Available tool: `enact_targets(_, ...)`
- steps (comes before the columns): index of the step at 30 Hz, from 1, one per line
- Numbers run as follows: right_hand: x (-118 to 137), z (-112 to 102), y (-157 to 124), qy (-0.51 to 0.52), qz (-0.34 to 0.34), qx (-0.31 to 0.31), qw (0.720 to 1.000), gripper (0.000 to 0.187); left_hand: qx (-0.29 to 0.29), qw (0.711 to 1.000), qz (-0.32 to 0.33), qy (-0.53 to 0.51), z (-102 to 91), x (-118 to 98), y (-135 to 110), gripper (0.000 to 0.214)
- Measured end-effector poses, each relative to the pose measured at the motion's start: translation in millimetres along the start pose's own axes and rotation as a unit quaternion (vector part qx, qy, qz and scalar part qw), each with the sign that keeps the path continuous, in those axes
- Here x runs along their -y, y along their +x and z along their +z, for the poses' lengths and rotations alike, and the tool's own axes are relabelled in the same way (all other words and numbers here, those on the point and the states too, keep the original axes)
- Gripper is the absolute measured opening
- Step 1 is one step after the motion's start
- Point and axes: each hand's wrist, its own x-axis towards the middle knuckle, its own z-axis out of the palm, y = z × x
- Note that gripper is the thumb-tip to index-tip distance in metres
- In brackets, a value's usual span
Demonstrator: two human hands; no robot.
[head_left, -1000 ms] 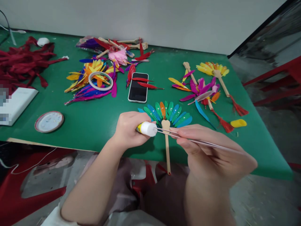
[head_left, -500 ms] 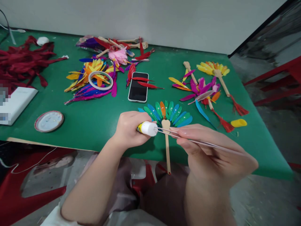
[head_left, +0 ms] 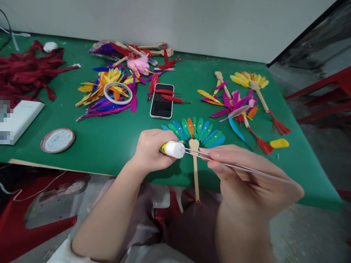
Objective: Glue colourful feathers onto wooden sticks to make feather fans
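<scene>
Glue bottle (head_left: pixel 172 149), white with a yellow label: held level over the near part of the green table (head_left: pixel 115 142), clamped in the left hand (head_left: pixel 151 149), nozzle end pointing right. Tweezers (head_left: pixel 236 166), thin metal: pinched between the fingers of the right hand (head_left: pixel 246 175), tips meeting the glue bottle's end; whether they carry anything is too small to tell. Feather fan (head_left: pixel 195 132), blue, green and one orange feather on a wooden stick: lying flat just beyond both hands, its stick running under the tweezers and past the table's near edge. Smartphone (head_left: pixel 161 106), face up, dark: just behind the fan. Tape roll (head_left: pixel 117 93): resting on a heap of loose feathers (head_left: pixel 104 95), left of the phone. Round lid (head_left: pixel 57 140): near the front edge, well left of the hands, bare green cloth between. Finished fans (head_left: pixel 241 98), purple and yellow with red tassels: right rear. Yellow cap (head_left: pixel 279 143): near the right edge. Red ribbons (head_left: pixel 24 73): far left corner. Open strip of table lies between lid and left hand.
</scene>
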Motion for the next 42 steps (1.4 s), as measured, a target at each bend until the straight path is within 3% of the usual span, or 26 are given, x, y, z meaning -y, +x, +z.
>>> enact_targets(21, -0.6, 1.0, -0.9, -0.016, 0.014, -0.001, 1.0, 0.027, 0.004, 1.0, -0.007, -0.004, -0.5, -0.9, 0.5, 0.018)
enact_targets(28, -6.3, 0.9, 1.5, 0.006, -0.024, -0.01, 1.0, 0.028, 0.01, 1.0, -0.011, -0.008, -0.9, -1.1, 0.2, 0.015)
enact_targets(34, -7.8, -2.2, 1.7, 0.016, -0.024, 0.033, 0.999, 0.033, 0.003, 1.0, -0.01, -0.014, -1.2, -1.4, 1.3, 0.019)
enact_targets(42, -5.7, 2.6, -0.4, 0.012, -0.01, -0.014, 1.0, 0.029, 0.007, 1.0, -0.011, -0.014, -1.1, -1.7, 1.1, 0.017)
